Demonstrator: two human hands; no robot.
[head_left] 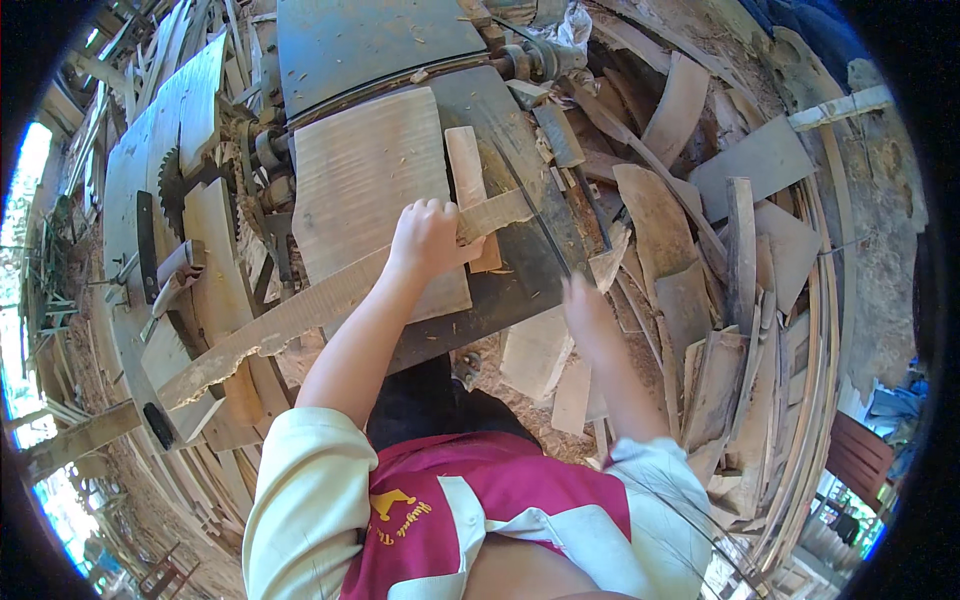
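Left hand (pixel 425 238): fingers curled over rough-edged plank (pixel 300 312), which extends both sides of them. Right hand (pixel 590 308) (blurred): fingers gripping thin dark tool (pixel 545 235), stretching ahead of them.

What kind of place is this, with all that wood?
It looks like a woodworking shop: there's a toothed circular saw blade, a long rough-edged board under the person's left hand, and a messy heap of wood offcuts.
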